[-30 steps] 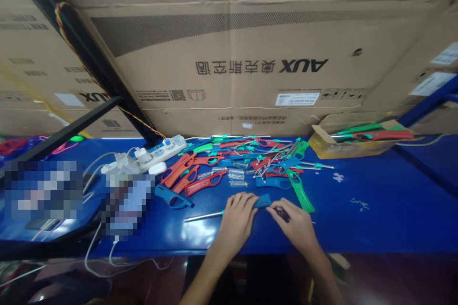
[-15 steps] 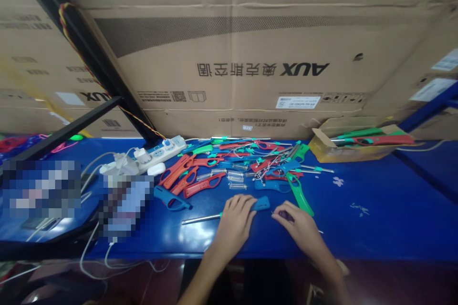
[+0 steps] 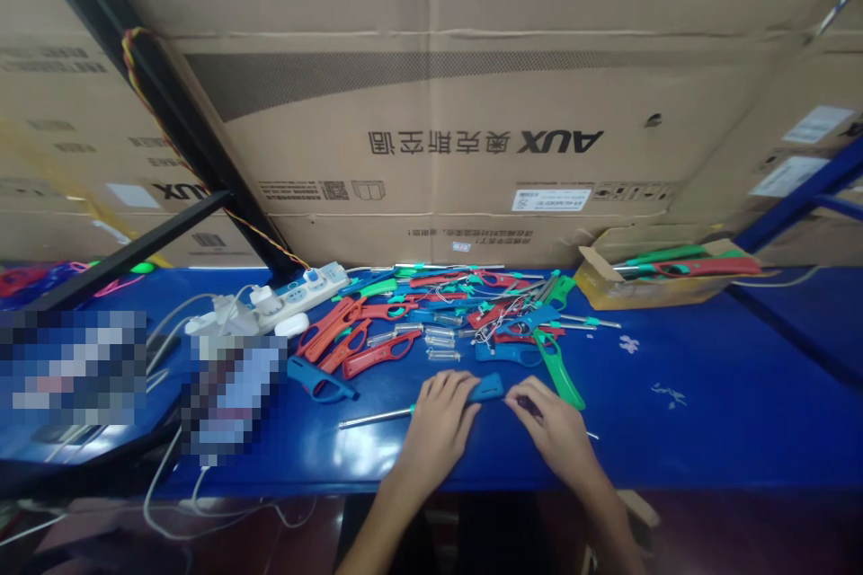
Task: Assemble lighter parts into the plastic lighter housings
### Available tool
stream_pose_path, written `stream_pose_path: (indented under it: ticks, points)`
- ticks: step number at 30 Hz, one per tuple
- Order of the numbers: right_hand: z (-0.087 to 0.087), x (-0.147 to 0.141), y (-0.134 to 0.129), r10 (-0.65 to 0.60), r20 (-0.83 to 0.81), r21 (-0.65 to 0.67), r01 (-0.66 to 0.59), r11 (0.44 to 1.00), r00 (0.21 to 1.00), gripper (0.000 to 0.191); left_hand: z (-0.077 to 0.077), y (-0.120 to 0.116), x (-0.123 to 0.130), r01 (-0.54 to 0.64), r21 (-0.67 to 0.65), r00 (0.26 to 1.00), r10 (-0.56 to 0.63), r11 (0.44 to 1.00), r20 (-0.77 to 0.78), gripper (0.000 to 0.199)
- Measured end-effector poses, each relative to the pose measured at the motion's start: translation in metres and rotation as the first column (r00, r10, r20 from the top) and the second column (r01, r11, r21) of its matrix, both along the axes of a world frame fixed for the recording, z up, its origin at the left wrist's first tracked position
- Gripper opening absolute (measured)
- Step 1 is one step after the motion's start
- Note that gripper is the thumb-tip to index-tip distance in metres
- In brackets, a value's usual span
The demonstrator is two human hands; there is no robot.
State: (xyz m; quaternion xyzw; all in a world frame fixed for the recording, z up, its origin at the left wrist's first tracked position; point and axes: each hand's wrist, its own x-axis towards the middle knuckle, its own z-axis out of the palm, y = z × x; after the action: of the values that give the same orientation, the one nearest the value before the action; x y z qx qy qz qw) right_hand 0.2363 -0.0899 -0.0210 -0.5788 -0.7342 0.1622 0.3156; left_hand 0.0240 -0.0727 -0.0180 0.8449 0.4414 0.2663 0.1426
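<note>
My left hand (image 3: 440, 422) is closed around a blue stick lighter (image 3: 488, 387); its metal rod sticks out to the left and its handle end to the right. In my right hand (image 3: 554, 428) is a small tool with a dark purple handle (image 3: 529, 406), perhaps a screwdriver. Its thin tip points left, close to the end of the blue handle; I cannot tell whether they touch. Just beyond my hands lie another blue lighter handle (image 3: 507, 354), a green one (image 3: 561, 375) and several clear small tanks (image 3: 441, 343).
Red, blue and green lighter parts lie in a pile (image 3: 397, 310) along the back. A cardboard box (image 3: 651, 287) holding lighters stands back right. To the left are a white power strip (image 3: 306, 290), cables and a phone (image 3: 235, 400). Large cartons (image 3: 418, 90) wall the back.
My right hand has moved a little left, bringing the tool's tip closer to the blue lighter's handle end. My left hand keeps its hold. The view has shifted slightly.
</note>
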Motion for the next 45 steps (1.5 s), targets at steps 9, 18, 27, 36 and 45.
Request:
stream_pose_path:
  ticks: [9, 18, 27, 36, 45]
  points:
    - [-0.006, -0.021, 0.003, -0.047, -0.102, 0.105, 0.058, 0.993, 0.994, 0.02, 0.003, -0.001, 0.0, 0.035, -0.005, 0.999, -0.035, 0.999, -0.007, 0.026]
    - [-0.01, -0.015, 0.003, -0.063, -0.136, 0.138, 0.081, 0.987, 0.989, 0.017, 0.003, -0.001, 0.0, 0.041, -0.029, 0.999, -0.041, 0.999, -0.009, 0.027]
    - [-0.011, -0.015, 0.002, -0.025, -0.13, 0.123, 0.041, 0.992, 0.991, 0.016, 0.002, -0.001, 0.0, 0.041, -0.039, 0.999, -0.041, 0.998, -0.002, 0.028]
    - [-0.013, -0.016, 0.003, -0.013, -0.12, 0.151, 0.031, 0.988, 0.993, 0.015, 0.003, -0.001, 0.0, 0.037, -0.043, 0.999, -0.038, 0.998, -0.006, 0.026]
    - [-0.016, -0.016, 0.005, -0.027, -0.108, 0.157, 0.044, 0.987, 0.994, 0.014, 0.001, -0.001, 0.0, 0.037, -0.049, 0.999, -0.037, 0.998, -0.001, 0.028]
